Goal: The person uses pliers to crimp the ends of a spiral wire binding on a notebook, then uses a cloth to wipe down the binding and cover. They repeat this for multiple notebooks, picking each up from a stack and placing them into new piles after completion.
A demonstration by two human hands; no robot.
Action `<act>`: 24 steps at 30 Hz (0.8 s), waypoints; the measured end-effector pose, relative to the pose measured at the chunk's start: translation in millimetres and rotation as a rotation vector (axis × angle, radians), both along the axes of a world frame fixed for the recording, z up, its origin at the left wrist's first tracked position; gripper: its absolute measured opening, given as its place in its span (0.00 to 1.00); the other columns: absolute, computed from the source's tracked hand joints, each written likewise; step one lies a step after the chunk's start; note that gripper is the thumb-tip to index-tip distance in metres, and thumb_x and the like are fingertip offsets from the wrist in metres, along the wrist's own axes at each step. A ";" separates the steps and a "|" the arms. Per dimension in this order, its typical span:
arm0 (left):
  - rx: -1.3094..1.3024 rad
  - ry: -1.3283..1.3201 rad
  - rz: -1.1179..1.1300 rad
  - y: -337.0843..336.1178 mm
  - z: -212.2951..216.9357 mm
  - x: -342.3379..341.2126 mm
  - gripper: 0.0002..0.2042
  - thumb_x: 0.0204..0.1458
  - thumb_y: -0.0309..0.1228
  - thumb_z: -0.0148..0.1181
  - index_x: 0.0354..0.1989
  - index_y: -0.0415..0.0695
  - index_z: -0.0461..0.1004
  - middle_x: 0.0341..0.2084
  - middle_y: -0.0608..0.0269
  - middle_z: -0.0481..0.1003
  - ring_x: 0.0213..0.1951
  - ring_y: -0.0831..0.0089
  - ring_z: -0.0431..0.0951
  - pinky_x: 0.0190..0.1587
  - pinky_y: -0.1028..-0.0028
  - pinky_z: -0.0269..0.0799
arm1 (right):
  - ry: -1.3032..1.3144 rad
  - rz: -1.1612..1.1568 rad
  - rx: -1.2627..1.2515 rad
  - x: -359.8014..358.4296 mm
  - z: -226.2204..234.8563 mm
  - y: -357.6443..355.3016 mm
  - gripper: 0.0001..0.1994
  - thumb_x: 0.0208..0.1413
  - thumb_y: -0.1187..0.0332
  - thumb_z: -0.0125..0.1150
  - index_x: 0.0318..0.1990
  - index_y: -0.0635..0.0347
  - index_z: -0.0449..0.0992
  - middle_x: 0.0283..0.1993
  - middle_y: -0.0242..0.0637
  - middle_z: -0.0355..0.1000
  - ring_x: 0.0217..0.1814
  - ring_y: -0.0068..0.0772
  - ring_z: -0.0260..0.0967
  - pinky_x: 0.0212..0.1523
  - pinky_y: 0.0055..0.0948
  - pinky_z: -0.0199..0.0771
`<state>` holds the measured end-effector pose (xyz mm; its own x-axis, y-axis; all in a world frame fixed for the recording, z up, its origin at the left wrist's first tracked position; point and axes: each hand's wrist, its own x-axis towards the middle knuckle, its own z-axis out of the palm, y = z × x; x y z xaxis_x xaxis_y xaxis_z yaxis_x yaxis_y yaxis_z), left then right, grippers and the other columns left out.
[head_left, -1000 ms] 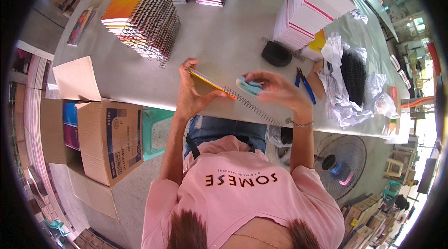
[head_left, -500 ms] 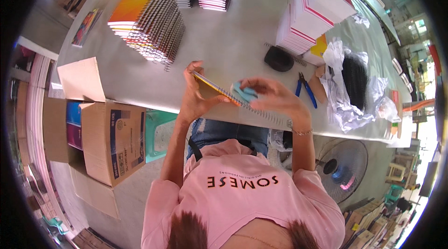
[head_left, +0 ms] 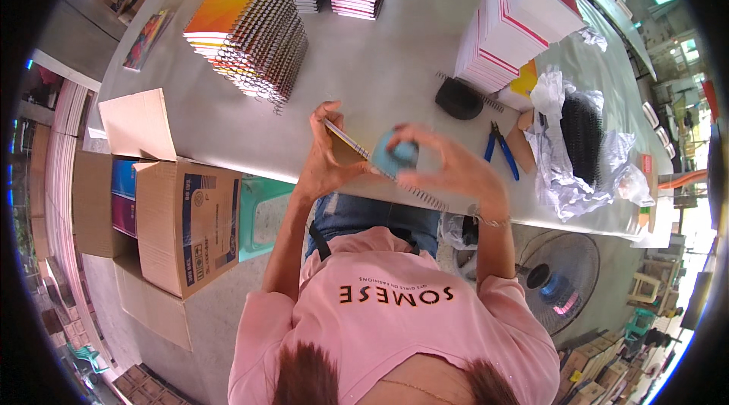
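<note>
My left hand (head_left: 325, 163) is closed on a thin notebook (head_left: 346, 139), held on edge above the front of the table. A wire spiral coil (head_left: 427, 198) runs along the notebook's edge, and its loose end sticks out toward my lap. My right hand (head_left: 465, 169), partly blurred, grips a rounded light-blue pad (head_left: 398, 158) against or very close to the coil; contact is hard to judge. My right fingers curl over the pad's far side.
Spiral-bound notebooks (head_left: 247, 33) are stacked at the far left, unbound booklets (head_left: 501, 25) at the far right. Blue-handled pliers (head_left: 501, 150), a black mouse-shaped object (head_left: 458, 98) and black coils (head_left: 582, 139) in crumpled wrapping lie rightward. An opened carton (head_left: 182, 226) stands left of the table.
The blue pad has turned in my right hand and shows a broader face. Less of the coil's loose end sticks out past the notebook. My left hand keeps its hold.
</note>
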<state>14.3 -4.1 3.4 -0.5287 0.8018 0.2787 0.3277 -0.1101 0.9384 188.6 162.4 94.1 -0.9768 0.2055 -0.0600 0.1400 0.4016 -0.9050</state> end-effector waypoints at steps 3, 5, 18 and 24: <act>0.032 0.056 0.015 1.5 4.4 -1.8 0.52 0.30 0.25 0.78 0.65 0.47 0.47 0.41 0.61 0.57 0.44 0.68 0.62 0.51 0.70 0.62 | 0.084 0.024 -0.262 3.3 0.4 -0.1 0.22 0.48 0.65 0.71 0.50 0.61 0.75 0.59 0.41 0.67 0.60 0.39 0.63 0.63 0.34 0.58; 0.032 -0.017 -0.012 2.0 0.5 3.2 0.52 0.31 0.24 0.78 0.65 0.46 0.46 0.40 0.61 0.57 0.43 0.68 0.62 0.50 0.70 0.63 | 0.096 0.066 -0.292 7.5 13.0 -9.5 0.22 0.47 0.65 0.71 0.50 0.61 0.75 0.58 0.41 0.68 0.59 0.38 0.64 0.61 0.33 0.60; -0.003 -0.050 -0.080 -3.6 4.9 13.1 0.49 0.34 0.18 0.69 0.66 0.42 0.44 0.50 0.56 0.57 0.45 0.65 0.62 0.53 0.70 0.63 | -0.006 -0.057 -0.182 -1.0 20.0 -23.9 0.22 0.49 0.62 0.71 0.52 0.57 0.75 0.60 0.46 0.67 0.64 0.41 0.62 0.62 0.36 0.61; -0.021 -0.170 -0.107 -3.8 0.3 9.4 0.51 0.32 0.21 0.73 0.66 0.42 0.45 0.50 0.58 0.57 0.48 0.66 0.62 0.57 0.70 0.59 | 0.073 0.129 -0.064 5.3 33.9 -35.4 0.24 0.48 0.63 0.72 0.54 0.57 0.74 0.62 0.48 0.66 0.68 0.42 0.60 0.65 0.38 0.59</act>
<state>23.6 -7.9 3.7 -0.4779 0.8606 0.1757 0.1521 -0.1159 0.9815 193.9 127.0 128.0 -0.9971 0.0763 0.0032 0.0241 0.3531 -0.9353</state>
